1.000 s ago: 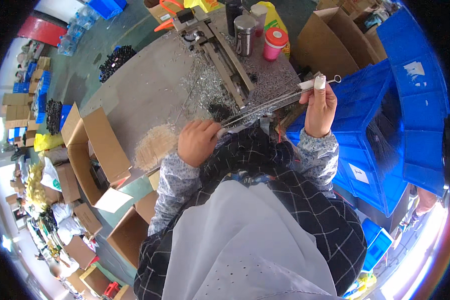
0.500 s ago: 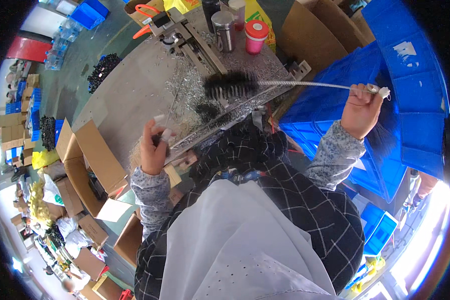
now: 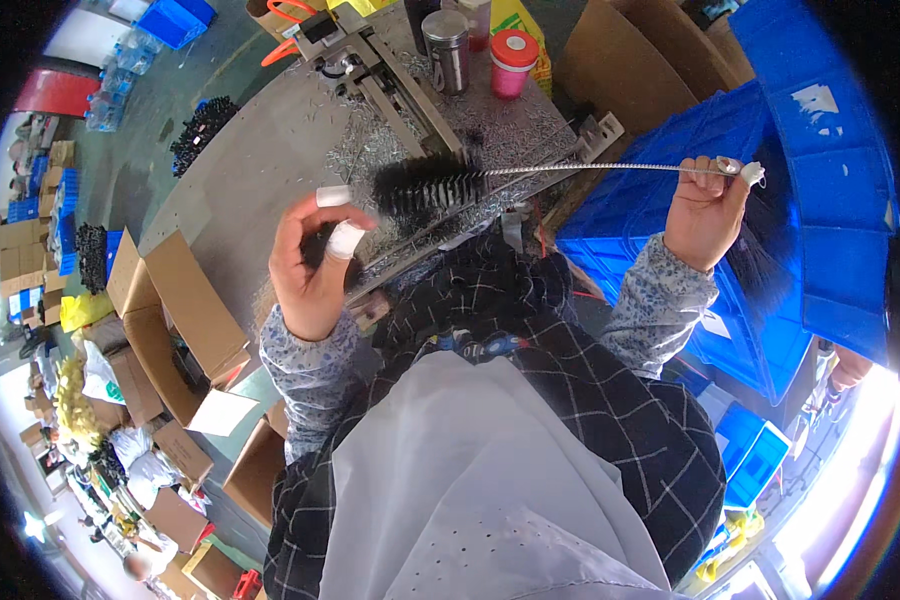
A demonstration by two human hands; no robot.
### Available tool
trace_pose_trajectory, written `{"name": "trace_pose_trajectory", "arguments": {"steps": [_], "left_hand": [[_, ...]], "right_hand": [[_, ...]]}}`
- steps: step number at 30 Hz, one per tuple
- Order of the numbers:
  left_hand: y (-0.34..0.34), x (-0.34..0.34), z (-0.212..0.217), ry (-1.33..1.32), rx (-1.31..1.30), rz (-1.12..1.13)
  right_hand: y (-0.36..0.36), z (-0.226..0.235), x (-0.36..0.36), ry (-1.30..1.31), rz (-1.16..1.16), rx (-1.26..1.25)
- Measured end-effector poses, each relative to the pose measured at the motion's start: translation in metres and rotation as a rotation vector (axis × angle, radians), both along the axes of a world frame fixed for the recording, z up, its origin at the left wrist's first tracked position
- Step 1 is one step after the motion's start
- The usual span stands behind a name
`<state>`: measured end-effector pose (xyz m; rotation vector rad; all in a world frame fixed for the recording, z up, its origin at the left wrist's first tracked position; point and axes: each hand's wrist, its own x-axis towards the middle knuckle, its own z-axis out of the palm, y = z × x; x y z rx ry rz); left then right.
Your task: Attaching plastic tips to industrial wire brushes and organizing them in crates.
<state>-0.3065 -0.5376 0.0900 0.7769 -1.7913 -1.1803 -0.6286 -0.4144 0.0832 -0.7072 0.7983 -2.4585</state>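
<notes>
My right hand point(image 3: 705, 210) is closed around the end of a long twisted-wire brush point(image 3: 560, 168), where a white tip pokes out past the fingers. The wire runs left to a round black bristle head point(image 3: 425, 187), which is over the near part of the metal worktable point(image 3: 240, 165). Beside the tip of the bristles, my left hand point(image 3: 312, 265) is open, thumb and forefinger apart and curved, with white tape wrapped on fingers. A dark patch shows within its curve; I cannot tell what it is.
A metal clamp-like machine point(image 3: 385, 85) stands on the table among scattered metal bits. Beyond it are a steel cup point(image 3: 447, 50) and a red-lidded pink jar point(image 3: 513, 63). Blue crates point(image 3: 660, 205) are at the right; an open cardboard box point(image 3: 195, 320) is at the left.
The brush has shifted left, along with my right hand, which moved slightly left and away from me. My left hand has moved forward and right, nearer the bristles.
</notes>
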Motion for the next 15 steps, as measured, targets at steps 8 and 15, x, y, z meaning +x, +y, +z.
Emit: {"name": "trace_pose_trajectory", "arguments": {"steps": [8,15], "left_hand": [[-0.005,0.049,-0.086,0.544,0.877,0.21],[0.069,0.091,-0.213,1.282,1.755,0.261]], "right_hand": [[0.01,0.003,0.002,0.143,0.081,0.145],[-0.028,-0.031,0.09,0.426,0.889,0.783]]}}
